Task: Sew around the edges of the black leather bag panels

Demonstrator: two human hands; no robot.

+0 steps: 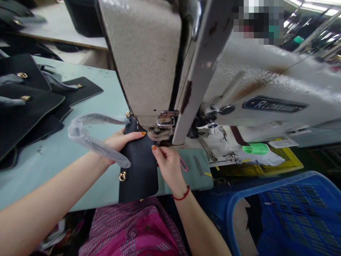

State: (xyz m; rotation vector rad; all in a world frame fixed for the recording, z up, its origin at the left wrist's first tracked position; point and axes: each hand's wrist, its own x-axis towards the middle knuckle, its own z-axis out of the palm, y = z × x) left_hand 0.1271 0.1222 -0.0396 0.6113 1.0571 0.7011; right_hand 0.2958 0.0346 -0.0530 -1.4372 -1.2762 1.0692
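Observation:
A black leather panel (140, 170) lies on the pale green table, its far end under the head of the sewing machine (162, 133). Two gold ring fittings sit along its left edge, and a plastic-wrapped handle (80, 133) loops out leftward between them. My left hand (115, 142) grips the panel's left side, thumb flat on top and the other fingers mostly hidden beneath the handle and panel. At the right edge, close to the presser foot, my right hand (170, 161) pinches the panel with curled fingers. A small dark piece shows at that thumb tip.
More black panels (29, 106) with wrapped handles are piled at the left of the table (93, 177). A blue plastic basket (282, 192) stands at lower right, with a yellow crate (287, 160) behind. Pink scissors-like handles (183, 164) lie beside my right hand.

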